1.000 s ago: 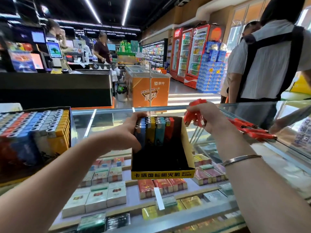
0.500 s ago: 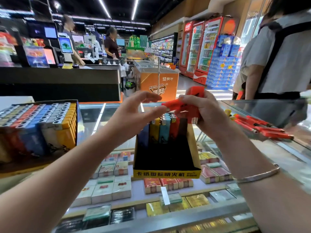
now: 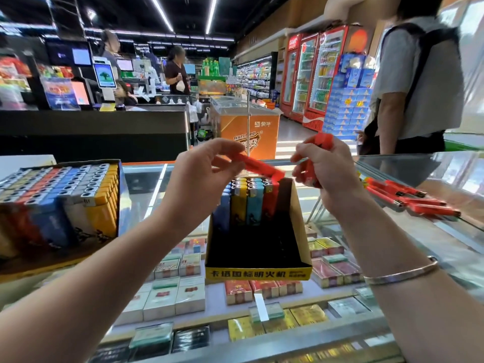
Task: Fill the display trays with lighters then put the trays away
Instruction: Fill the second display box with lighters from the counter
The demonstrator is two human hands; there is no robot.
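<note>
A black display tray with a yellow front strip (image 3: pixel 258 273) stands on the glass counter, holding a back row of blue, yellow, light blue and red lighters (image 3: pixel 246 203). My left hand (image 3: pixel 207 169) pinches one red lighter (image 3: pixel 259 167) above that row, its far end dipping toward the tray's back right. My right hand (image 3: pixel 322 169) grips a bunch of red lighters (image 3: pixel 320 142) just right of the tray. Loose red lighters (image 3: pixel 408 199) lie on the counter to the right.
A full tray of lighters (image 3: pixel 60 200) sits at the left on the glass counter (image 3: pixel 445 231). Cigarette packs fill the case below. A person in a white shirt (image 3: pixel 419 82) stands close beyond the counter at right. A checkout desk and an orange freezer are farther back.
My left hand left the tray's back left corner, rose, and took one red lighter from the bunch in my right hand. It now holds that lighter over the tray.
</note>
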